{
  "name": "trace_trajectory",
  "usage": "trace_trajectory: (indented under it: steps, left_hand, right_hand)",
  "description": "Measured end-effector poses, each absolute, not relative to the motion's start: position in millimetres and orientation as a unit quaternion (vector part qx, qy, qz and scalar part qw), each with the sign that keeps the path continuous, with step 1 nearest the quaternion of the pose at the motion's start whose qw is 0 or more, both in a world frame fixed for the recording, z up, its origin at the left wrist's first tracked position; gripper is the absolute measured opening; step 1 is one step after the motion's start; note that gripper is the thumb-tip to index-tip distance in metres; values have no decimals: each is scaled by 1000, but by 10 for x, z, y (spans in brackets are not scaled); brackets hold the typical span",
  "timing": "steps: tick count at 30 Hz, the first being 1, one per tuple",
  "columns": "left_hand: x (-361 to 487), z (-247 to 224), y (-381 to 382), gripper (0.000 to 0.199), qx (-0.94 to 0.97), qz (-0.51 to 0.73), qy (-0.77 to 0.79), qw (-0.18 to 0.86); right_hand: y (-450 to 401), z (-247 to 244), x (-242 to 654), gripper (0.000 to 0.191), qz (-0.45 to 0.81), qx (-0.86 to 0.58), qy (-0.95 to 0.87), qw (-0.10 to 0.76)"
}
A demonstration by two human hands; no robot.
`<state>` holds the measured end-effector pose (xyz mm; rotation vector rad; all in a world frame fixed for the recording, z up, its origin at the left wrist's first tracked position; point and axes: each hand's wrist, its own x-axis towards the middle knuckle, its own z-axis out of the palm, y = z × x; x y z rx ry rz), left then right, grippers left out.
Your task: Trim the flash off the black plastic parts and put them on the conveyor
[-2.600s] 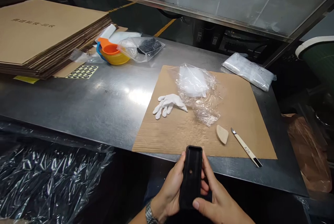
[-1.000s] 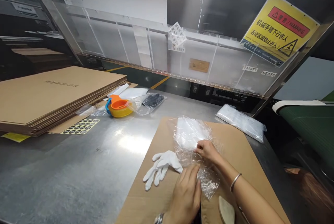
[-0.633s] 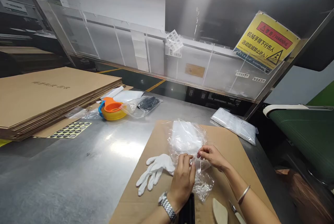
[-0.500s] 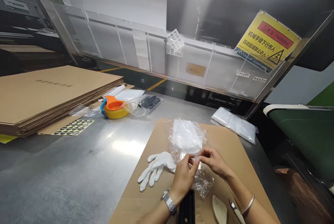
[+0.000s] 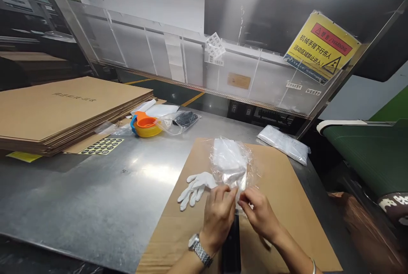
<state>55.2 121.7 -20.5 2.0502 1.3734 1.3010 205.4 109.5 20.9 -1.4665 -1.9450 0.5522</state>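
Observation:
My left hand [image 5: 219, 209], wearing a metal watch, is closed in a pinch on a clear plastic bag [image 5: 234, 180]. On the other side, my right hand [image 5: 259, 213] has its fingers curled and pinched at the same thin film; the exact grip is hard to see. Folded white material [image 5: 228, 155] lies in or under the crumpled film just beyond my fingers. A long black tray-like object [image 5: 231, 246] lies below my hands, partly covered by them. Left of the bag rests a white glove [image 5: 197, 186]. A pale object [image 5: 265, 242] shows only partly beneath my right forearm.
A cardboard sheet [image 5: 287, 206] lies under the work on the metal table [image 5: 95, 206]. Flat cartons [image 5: 73, 104] are stacked at left, near a sticker sheet [image 5: 102, 146] and orange-yellow tape rolls [image 5: 146, 126]. A plastic-wrapped pack [image 5: 283, 143] sits right, beside a green conveyor [image 5: 366, 150].
My hands have drawn slightly apart, the left one turning knuckles up. The loose film that hung below them no longer shows there. My right forearm now covers most of the pale tools. The view shifted slightly.

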Motion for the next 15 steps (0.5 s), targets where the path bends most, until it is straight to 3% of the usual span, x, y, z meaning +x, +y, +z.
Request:
trace_trajectory:
  steps: [2,6,11,15]
  left_hand:
    - [489,-204,1178,24,758,433,467,140]
    - [338,-299,1115,25,773,399,485,83]
    - [223,-474,1003,24,780,350,516,53]
    - [224,-534,943,24,786,310,530,68]
  right_hand:
    - [929,212,1987,12,190,-568,-744,296]
    - [561,-65,1870,30,147,-653,-703,240]
    - [50,-608,1866,21,133,-706,-683,131]
    - [-311,-615,2132,27,160,-705,-683,103]
